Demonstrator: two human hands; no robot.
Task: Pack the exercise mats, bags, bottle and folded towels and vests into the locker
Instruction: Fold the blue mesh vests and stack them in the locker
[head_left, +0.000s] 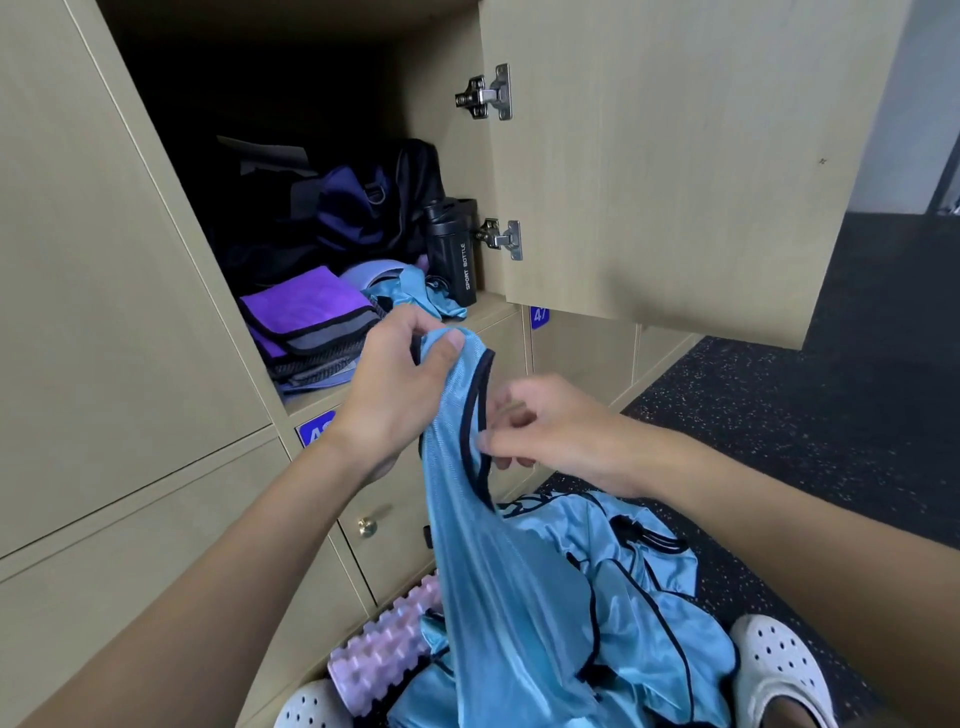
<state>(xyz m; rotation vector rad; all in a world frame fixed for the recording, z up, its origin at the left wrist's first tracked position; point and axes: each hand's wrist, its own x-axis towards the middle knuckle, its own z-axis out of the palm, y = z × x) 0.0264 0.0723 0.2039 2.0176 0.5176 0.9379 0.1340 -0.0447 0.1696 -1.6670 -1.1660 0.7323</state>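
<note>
Vest, shiny blue mesh with dark trim, hangs in front of open locker; left hand clutches its top, right hand pinches the trimmed edge. Folded purple towels, black cylindrical bottle sit inside locker.

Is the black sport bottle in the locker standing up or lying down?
Upright. The sport bottle stands on the locker floor beside the right wall, its lid on top.
</note>
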